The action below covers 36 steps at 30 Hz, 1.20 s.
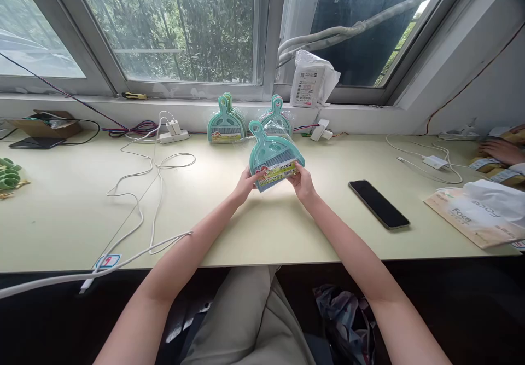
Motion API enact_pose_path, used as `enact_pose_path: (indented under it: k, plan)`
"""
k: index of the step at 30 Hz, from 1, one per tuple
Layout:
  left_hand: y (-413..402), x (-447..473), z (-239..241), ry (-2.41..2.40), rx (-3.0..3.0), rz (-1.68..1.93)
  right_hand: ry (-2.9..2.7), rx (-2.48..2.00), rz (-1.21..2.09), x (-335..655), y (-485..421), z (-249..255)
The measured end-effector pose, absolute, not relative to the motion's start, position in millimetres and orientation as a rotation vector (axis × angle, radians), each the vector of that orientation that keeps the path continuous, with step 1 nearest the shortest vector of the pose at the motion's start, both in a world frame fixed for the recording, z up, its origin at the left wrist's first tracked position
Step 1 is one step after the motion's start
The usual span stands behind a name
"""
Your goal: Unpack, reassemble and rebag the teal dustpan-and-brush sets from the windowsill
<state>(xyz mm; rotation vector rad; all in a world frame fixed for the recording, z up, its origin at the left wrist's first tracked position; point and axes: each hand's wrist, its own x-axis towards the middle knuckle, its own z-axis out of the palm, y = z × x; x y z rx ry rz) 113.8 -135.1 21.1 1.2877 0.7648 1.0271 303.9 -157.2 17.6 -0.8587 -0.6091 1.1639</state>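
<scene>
Between my two hands is a teal dustpan and brush set (275, 157) in clear plastic wrap, tilted, with a printed label across its lower part. My left hand (246, 183) grips its lower left corner, thumb over the label. On the lower right edge, my right hand (302, 183) is closed around the pack. Behind it, a stack of similar wrapped dustpan sets (276, 114) leans at the back of the table, partly hidden by the held one. Another stack of dustpan sets (226, 121) stands to its left.
A black phone (379, 203) and a tissue pack (476, 212) lie on the right. White cables (153, 190) sprawl across the left, near a power strip (174, 135). A plastic-wrapped box (311, 83) sits on the sill. Another person's hand (498, 149) shows at far right.
</scene>
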Motion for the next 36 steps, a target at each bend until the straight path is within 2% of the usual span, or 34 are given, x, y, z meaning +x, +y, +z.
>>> enact_pose_path:
  k: [9,21,30,36]
  plan:
    - [-137,111,21,0.718,1.325,0.957,-0.588,-0.919,1.122,313,-152,12]
    - [-133,104,25,0.721,1.298,1.031,-0.912,-0.747,1.253,295,-165,15]
    - [-151,110,33,0.508,1.284,0.562,-0.836,-0.742,1.104,287,-169,21]
    - [-144,109,36,0.555,1.215,0.936,-0.807,-0.763,1.106,292,-168,21]
